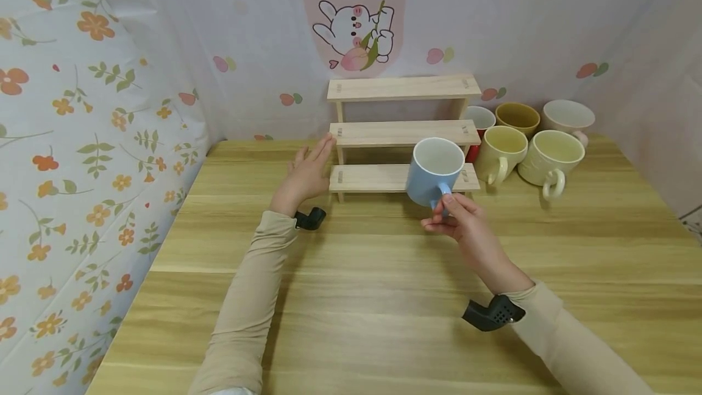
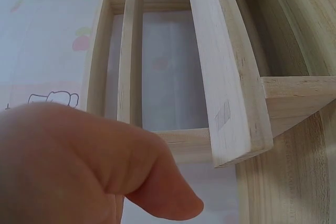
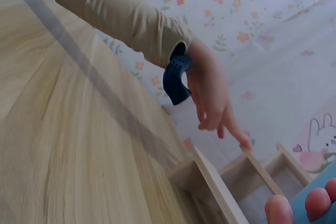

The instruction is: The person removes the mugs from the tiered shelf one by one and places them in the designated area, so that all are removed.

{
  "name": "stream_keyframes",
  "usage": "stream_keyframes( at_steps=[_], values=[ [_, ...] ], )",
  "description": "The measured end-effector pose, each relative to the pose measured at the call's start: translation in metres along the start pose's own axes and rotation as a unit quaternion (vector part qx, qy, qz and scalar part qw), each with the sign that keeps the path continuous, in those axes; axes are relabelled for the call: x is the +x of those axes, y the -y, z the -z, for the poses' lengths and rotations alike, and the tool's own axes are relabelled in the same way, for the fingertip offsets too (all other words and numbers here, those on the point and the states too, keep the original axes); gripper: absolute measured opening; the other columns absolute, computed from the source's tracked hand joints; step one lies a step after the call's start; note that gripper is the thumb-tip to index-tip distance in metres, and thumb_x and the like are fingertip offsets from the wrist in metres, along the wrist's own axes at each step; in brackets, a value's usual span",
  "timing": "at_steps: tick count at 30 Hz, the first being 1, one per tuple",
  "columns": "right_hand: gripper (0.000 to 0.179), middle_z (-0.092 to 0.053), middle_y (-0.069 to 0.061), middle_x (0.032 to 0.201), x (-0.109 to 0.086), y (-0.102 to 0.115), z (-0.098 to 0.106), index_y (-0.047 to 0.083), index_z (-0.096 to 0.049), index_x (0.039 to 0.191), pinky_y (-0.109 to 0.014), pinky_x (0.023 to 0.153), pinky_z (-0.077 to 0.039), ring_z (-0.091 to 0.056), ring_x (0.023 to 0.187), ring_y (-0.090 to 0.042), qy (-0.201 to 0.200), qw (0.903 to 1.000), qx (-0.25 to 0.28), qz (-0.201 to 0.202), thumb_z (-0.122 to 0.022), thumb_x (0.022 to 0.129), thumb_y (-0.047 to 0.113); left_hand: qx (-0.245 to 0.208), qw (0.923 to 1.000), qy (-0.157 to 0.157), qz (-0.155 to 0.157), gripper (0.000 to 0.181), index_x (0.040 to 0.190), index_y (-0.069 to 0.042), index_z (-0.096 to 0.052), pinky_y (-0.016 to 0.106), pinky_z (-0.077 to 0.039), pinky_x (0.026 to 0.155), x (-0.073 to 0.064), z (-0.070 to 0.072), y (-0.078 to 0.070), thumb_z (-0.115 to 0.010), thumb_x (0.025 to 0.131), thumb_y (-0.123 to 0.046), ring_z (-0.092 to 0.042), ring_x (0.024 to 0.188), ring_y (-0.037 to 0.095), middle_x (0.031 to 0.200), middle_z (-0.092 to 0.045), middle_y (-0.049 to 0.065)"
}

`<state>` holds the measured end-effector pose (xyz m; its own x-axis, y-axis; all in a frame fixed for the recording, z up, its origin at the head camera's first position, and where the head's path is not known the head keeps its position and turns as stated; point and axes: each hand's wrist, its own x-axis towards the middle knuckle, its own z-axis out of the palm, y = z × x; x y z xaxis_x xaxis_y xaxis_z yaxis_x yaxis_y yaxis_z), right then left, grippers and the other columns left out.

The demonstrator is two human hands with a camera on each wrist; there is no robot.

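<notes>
A light blue mug is held upright by its handle between the thumb and fingers of my right hand. In the head view it overlaps the lowest step of a three-tier wooden rack. Part of the mug and my right fingertips show at the lower right corner of the right wrist view. My left hand is at the rack's left side, fingers extended, with the fingertips at the end of the middle step. The left wrist view has my thumb beside the rack's steps.
Several mugs stand grouped right of the rack, among them a yellow one, a pale green one, a mustard one, a white one and a red one with a white inside. A printed cloth hangs behind the wooden table.
</notes>
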<state>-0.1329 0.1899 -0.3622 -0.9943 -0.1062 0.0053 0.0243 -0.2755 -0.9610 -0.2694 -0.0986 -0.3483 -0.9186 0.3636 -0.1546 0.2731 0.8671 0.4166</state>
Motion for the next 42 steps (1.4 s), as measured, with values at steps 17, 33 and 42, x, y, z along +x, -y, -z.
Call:
stream_keyframes(
  at_steps=[17,33,42],
  values=[
    [0.033,-0.059,-0.003,0.072,-0.026,0.009,0.051,0.003,-0.061,0.077,-0.031,0.068,-0.059,-0.072,0.068,-0.021,-0.085,0.9940,0.047,0.050,-0.043,0.101,0.014,0.008,1.0000,-0.002,0.004,0.089,0.155,-0.030,0.000,0.070,-0.009,0.109,0.000,0.000,0.004,-0.048,0.086,0.000,0.000,0.145,0.042,0.160,0.009,-0.016],
    [0.029,-0.060,-0.008,0.067,-0.041,0.008,0.102,-0.002,-0.062,0.076,-0.036,0.065,-0.059,-0.069,0.061,-0.028,-0.156,0.9786,0.131,0.032,-0.049,0.098,0.011,0.009,0.9999,0.002,-0.005,0.090,0.154,-0.030,0.003,0.071,-0.007,0.109,0.000,0.002,0.003,-0.049,0.087,-0.001,0.003,0.145,0.042,0.159,0.013,-0.018],
    [0.029,-0.059,-0.009,0.067,-0.040,0.001,0.116,-0.003,-0.061,0.078,-0.036,0.068,-0.059,-0.067,0.061,-0.026,-0.148,0.9785,0.142,0.021,-0.048,0.099,0.012,-0.003,1.0000,0.003,-0.004,0.089,0.154,-0.031,0.001,0.071,-0.006,0.109,0.000,-0.001,0.001,-0.049,0.087,0.000,0.003,0.145,0.041,0.159,0.012,-0.018]
  ],
)
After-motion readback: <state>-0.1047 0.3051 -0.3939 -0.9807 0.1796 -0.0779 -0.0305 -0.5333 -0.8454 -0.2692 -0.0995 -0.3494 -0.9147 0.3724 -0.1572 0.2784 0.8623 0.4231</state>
